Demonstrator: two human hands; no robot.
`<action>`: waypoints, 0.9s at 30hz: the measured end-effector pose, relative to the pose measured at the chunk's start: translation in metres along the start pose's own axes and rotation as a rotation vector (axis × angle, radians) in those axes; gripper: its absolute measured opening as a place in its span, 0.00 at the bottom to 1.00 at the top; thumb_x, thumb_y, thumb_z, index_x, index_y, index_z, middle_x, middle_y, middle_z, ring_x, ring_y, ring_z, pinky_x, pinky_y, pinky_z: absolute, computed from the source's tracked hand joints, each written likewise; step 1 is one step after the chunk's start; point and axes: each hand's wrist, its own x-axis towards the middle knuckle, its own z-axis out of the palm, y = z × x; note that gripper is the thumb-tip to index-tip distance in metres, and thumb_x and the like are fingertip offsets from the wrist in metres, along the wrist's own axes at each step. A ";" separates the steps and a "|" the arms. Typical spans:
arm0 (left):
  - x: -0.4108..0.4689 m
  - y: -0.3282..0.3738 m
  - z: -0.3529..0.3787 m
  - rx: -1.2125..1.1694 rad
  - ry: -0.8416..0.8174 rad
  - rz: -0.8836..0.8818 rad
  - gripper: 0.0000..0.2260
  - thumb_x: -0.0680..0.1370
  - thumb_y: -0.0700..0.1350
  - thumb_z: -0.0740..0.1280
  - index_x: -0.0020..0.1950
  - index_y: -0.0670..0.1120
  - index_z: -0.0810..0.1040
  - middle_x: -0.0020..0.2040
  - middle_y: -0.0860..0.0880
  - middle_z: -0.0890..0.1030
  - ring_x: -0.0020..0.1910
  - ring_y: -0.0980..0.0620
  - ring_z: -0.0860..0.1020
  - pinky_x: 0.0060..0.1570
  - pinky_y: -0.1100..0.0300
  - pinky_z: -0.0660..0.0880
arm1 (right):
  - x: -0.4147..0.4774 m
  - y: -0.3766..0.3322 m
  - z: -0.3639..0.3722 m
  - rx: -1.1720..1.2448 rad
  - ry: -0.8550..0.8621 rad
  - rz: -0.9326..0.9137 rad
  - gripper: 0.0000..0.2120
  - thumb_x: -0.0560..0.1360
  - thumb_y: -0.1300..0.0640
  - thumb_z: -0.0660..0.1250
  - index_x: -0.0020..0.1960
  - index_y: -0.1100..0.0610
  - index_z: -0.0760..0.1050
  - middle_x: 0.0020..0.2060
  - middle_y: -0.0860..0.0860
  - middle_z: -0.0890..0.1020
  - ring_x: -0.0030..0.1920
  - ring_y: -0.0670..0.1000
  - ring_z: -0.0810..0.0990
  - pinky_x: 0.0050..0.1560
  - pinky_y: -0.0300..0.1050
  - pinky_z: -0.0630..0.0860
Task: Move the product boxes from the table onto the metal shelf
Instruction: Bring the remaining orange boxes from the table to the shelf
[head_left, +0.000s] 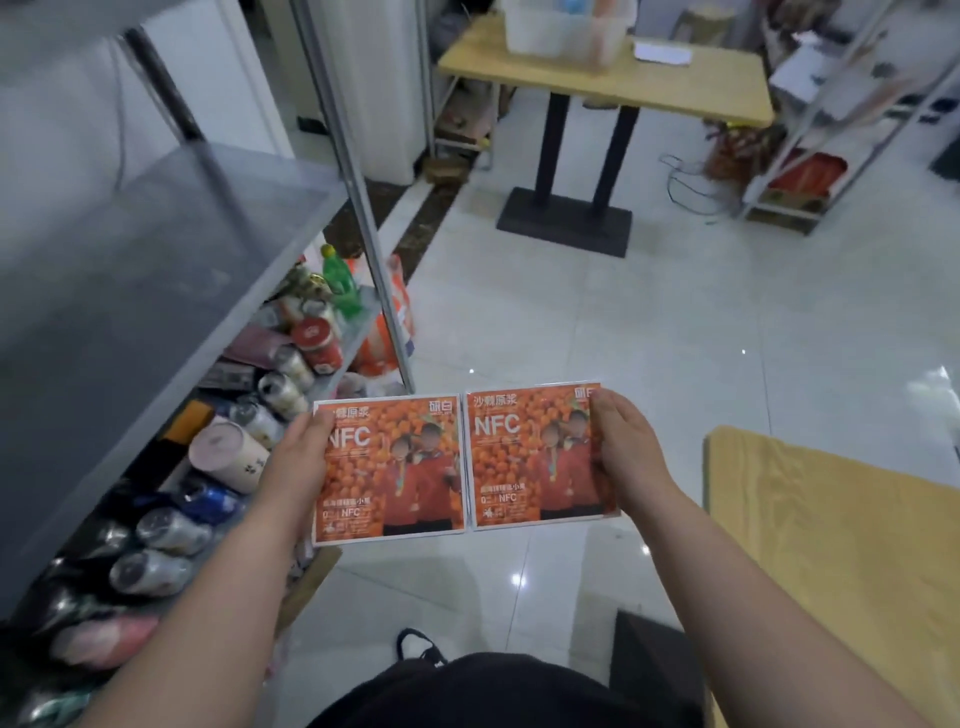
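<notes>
Left hand (300, 463) grips the left box (395, 467), right hand (626, 453) the right box (535, 457), side by side over the floor (675, 338) at lower centre. The shelf (130, 270) lies leftward, nearest the left hand.

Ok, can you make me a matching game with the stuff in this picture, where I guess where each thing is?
Things
1. left orange box
2. right orange box
3. green bottle
4. clear bin

Places
A. on the far wooden table
B. in the grip of the right hand
C. on the lower level of the metal shelf
D. in the grip of the left hand

Pairs: 1-D, 2-B, 3-C, 4-A
</notes>
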 end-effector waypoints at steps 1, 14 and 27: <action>0.009 0.004 -0.008 -0.015 0.013 -0.007 0.12 0.80 0.61 0.60 0.51 0.57 0.79 0.48 0.45 0.84 0.44 0.43 0.84 0.45 0.44 0.81 | 0.011 -0.009 0.011 -0.020 -0.006 -0.016 0.15 0.81 0.43 0.59 0.51 0.50 0.81 0.49 0.49 0.86 0.52 0.52 0.85 0.58 0.55 0.79; 0.080 0.065 -0.028 -0.202 0.212 0.031 0.12 0.81 0.60 0.60 0.53 0.55 0.78 0.43 0.47 0.85 0.42 0.44 0.85 0.43 0.43 0.81 | 0.134 -0.106 0.095 -0.166 -0.292 -0.198 0.19 0.83 0.39 0.55 0.58 0.50 0.78 0.50 0.47 0.84 0.47 0.45 0.84 0.42 0.41 0.76; 0.082 0.190 0.010 -0.350 0.658 0.203 0.09 0.82 0.48 0.59 0.46 0.49 0.76 0.38 0.47 0.82 0.35 0.50 0.83 0.35 0.55 0.77 | 0.258 -0.269 0.148 -0.224 -0.771 -0.591 0.06 0.73 0.50 0.75 0.46 0.42 0.79 0.43 0.42 0.87 0.45 0.45 0.86 0.55 0.57 0.80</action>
